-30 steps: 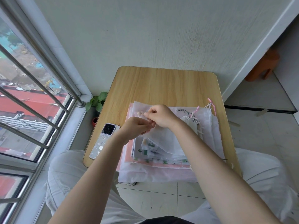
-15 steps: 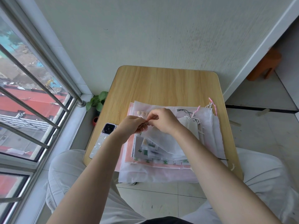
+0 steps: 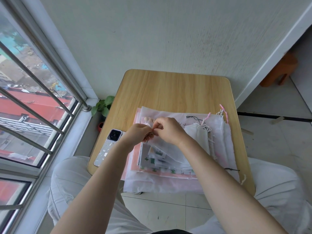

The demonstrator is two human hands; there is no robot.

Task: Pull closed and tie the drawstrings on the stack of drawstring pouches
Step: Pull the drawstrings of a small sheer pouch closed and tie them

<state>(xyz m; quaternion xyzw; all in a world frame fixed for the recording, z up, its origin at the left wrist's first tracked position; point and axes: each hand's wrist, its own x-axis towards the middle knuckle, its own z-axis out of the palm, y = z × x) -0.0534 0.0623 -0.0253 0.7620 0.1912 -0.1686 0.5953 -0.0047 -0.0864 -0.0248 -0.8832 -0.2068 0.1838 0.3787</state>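
1. Left hand (image 3: 137,135): fingers curled, grip closed in a pinch on the drawstring (image 3: 152,132) at the mouth of the top pouch (image 3: 166,150); the cord itself is too thin and too covered by fingers to trace.
2. Right hand (image 3: 169,130): fingers curled, grip likewise pinching the same drawstring; the fingertips of both hands meet, touching, above the left far part of the stack.
3. Top pouch: translucent white, its mouth gathered at the hands, its body trailing toward the near right across the stack; what it holds cannot be told.
4. Stack of pouches (image 3: 162,176): flat translucent white and pink pouches lying on the near half of the bench (image 3: 168,88), the near edge overhanging the bench rim. Printed sheets with green marks show through the middle layers.
5. Right-hand pile (image 3: 217,132): white pouches lying just right of the hands on the stack, with white, pink and black cords (image 3: 222,113) bunched at their far ends.
6. Phone (image 3: 109,147): lying back upward on the left near corner of the bench, just left of the left wrist.
7. Potted plant (image 3: 103,107): green leaves on the floor between the bench and the window (image 3: 33,107).
8. Orange stool (image 3: 278,70): far right, beyond the wall.
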